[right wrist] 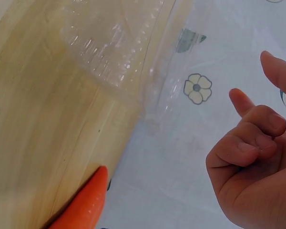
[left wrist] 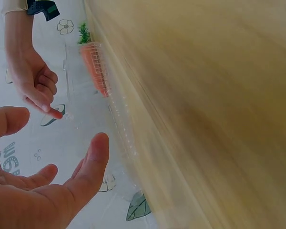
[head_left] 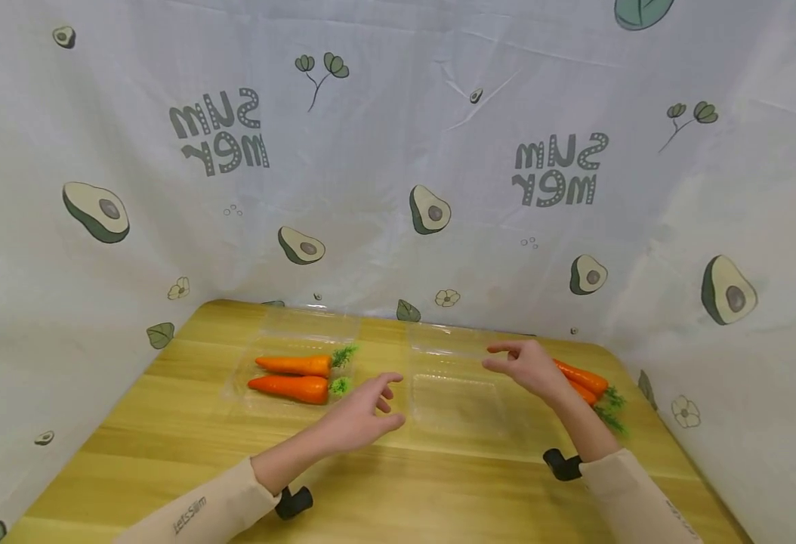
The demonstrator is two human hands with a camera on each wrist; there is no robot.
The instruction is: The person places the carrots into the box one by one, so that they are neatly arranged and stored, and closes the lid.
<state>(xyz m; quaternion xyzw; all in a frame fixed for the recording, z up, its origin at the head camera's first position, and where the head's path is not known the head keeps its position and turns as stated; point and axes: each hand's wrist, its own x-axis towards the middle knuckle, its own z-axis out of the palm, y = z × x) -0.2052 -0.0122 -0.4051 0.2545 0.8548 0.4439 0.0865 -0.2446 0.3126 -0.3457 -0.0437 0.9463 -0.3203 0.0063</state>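
Observation:
Two orange carrots point(head_left: 291, 388) with green tops lie side by side in a transparent plastic box point(head_left: 240, 378) at the left, its lid raised toward the back. A second transparent box point(head_left: 462, 404) stands in the middle with its lid point(head_left: 442, 338) up; only wood shows through it. My left hand point(head_left: 360, 415) hovers between the boxes, fingers spread and slightly bent, holding nothing. Above the second box's right side is my right hand point(head_left: 527, 366), thumb and index finger extended, the other fingers curled inward around nothing. Two more carrots point(head_left: 583, 376) lie beyond it, partly hidden by my forearm.
The wooden table point(head_left: 398, 491) has rounded back corners. White cloth point(head_left: 371, 166) printed with avocados and lettering hangs close around its back and sides. Dark camera mounts point(head_left: 294, 502) stick out below both wrists.

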